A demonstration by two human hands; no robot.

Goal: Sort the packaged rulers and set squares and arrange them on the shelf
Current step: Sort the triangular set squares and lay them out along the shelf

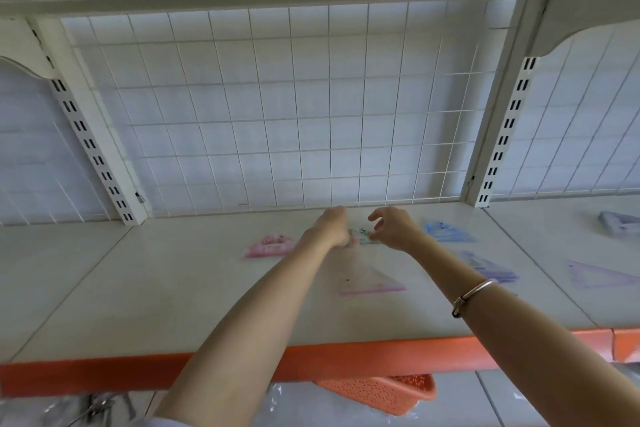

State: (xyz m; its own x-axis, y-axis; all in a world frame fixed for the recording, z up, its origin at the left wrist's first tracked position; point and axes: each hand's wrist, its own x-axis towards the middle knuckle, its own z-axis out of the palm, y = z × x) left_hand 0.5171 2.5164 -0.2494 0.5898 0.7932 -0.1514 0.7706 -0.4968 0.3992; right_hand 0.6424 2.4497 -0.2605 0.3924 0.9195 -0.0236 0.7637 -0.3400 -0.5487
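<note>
At the back of the shelf (pixel 173 288), both hands are working on the green pack (pixel 362 235). The left hand (pixel 332 227) is curling its fingers down over the pack's left end. The right hand (pixel 394 229) is pinching the right end, with 1 finger sticking up. The green pack is lying flat between the pink pack (pixel 270 246) and the blue pack (pixel 446 232), apart from both. To do this well, the 2 hands should be sliding it gently, keeping it flat, and lining it up with its 2 neighbours in 1 neat row. The shiny wrap is probably slippery, so a soft, steady hold is best.
</note>
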